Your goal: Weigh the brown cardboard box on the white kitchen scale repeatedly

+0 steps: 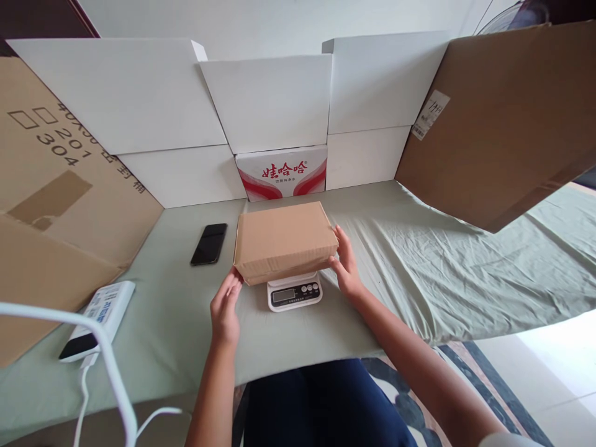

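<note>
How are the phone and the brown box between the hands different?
The phone is black; the box is brown. The phone is thin, while the box is thick and bigger. The phone lies untouched; the left hand and right hand touch the box. Both look rectangular.

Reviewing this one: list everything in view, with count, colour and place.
small cardboard box: one, brown, centre
digital scale: one, white and black, below the box
phone: one, black, left of the box
plugged-in device: one, white and black, near left
cable: one, white, at the device
curved bar: one, white, lower left
plain box faces: five, white, back
printed box: one, white and red, back centre
large cardboard pieces: two, brown, far left and right
cloth: one, green-grey, tabletop
wall: one, whitish, behind
floor: one, patterned, lower right
top corners: dark items, unclear
trousers: one pair, dark blue, bottom
hands: two, bare, at the box's sides
</note>
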Available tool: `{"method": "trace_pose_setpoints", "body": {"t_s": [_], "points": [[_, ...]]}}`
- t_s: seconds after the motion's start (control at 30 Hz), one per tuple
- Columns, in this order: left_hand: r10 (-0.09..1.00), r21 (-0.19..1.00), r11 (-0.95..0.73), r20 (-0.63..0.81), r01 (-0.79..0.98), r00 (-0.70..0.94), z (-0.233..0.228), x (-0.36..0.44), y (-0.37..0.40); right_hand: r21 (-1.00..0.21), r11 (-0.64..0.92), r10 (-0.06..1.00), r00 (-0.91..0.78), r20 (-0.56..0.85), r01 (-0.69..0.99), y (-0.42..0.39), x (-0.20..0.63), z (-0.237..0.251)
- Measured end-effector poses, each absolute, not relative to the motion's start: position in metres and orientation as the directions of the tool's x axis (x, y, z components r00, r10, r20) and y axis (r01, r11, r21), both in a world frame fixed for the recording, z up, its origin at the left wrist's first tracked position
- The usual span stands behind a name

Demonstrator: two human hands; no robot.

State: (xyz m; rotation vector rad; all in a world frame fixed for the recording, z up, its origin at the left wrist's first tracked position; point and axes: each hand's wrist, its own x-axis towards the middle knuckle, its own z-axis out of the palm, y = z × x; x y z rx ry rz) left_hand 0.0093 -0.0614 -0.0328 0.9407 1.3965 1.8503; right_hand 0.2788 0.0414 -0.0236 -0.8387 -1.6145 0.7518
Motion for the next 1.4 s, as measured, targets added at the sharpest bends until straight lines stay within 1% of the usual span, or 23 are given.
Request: {"method": "trace_pose_setpoints", "body": {"t_s": [0.33,0.6,1.2,1.3,1.4], "points": [[0.819,0.968,-0.236,0.152,-0.083,-0.553,-0.034,0.009,-0.061,-0.836,0.534,0.842,-0.157,0.515,0.125,0.041,0.279,-0.020],[0.796,0.954,-0.294,0.208,-0.063,-0.569,-0.028,0.012,-0.062,-0.839,0.534,0.842,-0.158,0.516,0.108,0.041,0.279,-0.020],[0.824,0.965,-0.253,0.174,-0.075,-0.540,-0.037,0.011,-0.060,-0.816,0.563,0.823,-0.177,0.540,0.133,0.037,0.278,-0.018],[0.814,0.957,-0.282,0.199,-0.071,-0.545,-0.028,0.010,-0.055,-0.812,0.578,0.811,-0.176,0.559,0.084,0.039,0.277,-0.012],[0.804,0.938,-0.342,0.257,-0.063,-0.537,-0.007,0.006,-0.037,-0.793,0.609,0.785,-0.160,0.598,0.024,0.052,0.273,0.004]]}}
